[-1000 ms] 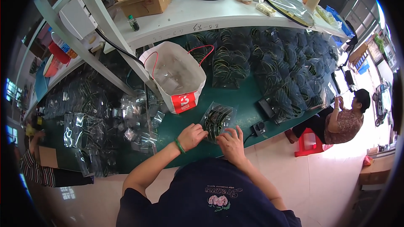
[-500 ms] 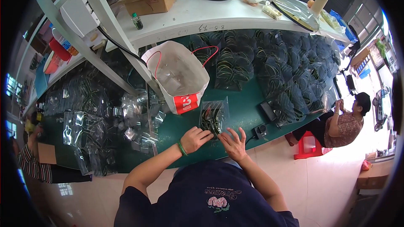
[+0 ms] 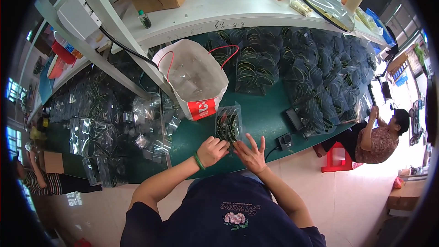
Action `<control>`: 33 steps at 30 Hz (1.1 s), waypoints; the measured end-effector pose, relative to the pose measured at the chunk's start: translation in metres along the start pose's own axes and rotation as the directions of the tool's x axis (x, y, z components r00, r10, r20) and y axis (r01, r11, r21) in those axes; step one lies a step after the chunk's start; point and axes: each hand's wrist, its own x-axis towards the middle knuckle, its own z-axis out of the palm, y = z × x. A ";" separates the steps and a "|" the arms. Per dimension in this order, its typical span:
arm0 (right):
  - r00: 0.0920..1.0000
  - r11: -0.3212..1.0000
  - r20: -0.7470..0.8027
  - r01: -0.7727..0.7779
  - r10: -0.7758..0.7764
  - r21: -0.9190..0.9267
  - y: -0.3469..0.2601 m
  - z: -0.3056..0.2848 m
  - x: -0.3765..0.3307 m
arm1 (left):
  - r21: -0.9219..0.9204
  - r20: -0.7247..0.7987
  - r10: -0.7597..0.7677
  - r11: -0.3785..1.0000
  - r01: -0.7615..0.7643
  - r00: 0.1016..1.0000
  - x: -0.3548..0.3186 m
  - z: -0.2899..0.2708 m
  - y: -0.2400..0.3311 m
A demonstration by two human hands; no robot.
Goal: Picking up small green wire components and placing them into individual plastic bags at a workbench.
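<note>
A clear plastic bag (image 3: 228, 126) with dark curved strips inside lies on the green tabletop in front of me. At its near edge my left hand (image 3: 212, 152) is closed, with the fingertips pinching the plastic. A green bangle circles that wrist. My right hand (image 3: 251, 155) pinches the same edge between thumb and forefinger, close to the left fingertips, while its other fingers stand spread. Just beyond the bag is a white paper carrier bag (image 3: 194, 71) with red cord handles, its top gaping. Small clear plastic pieces seem to lie inside it.
Filled bags of dark strips (image 3: 315, 77) are heaped at the right, and shiny clear packets (image 3: 93, 137) at the left. A black camera-like box (image 3: 285, 142) with a cable sits near the front edge. A white shelf (image 3: 192, 20) crosses the back. Another person (image 3: 382, 139) sits at right.
My view has tilted slightly. The fingertips of both hands have come a little closer together at the bag's near edge. The bag stays in nearly the same place.
</note>
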 end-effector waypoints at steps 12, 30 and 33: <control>0.999 0.993 0.036 0.013 -0.017 0.118 0.019 0.000 0.003 | 0.034 0.026 0.027 0.999 -0.028 0.999 -0.001 0.007 -0.001; 0.989 0.971 0.038 0.135 -0.145 0.198 0.019 -0.037 0.008 | 0.065 0.023 0.123 0.990 -0.125 0.992 -0.023 -0.004 -0.012; 0.996 0.924 -0.080 0.062 -0.035 0.378 0.017 -0.075 0.013 | 0.258 -0.042 -0.031 0.965 0.041 0.999 -0.034 -0.028 -0.023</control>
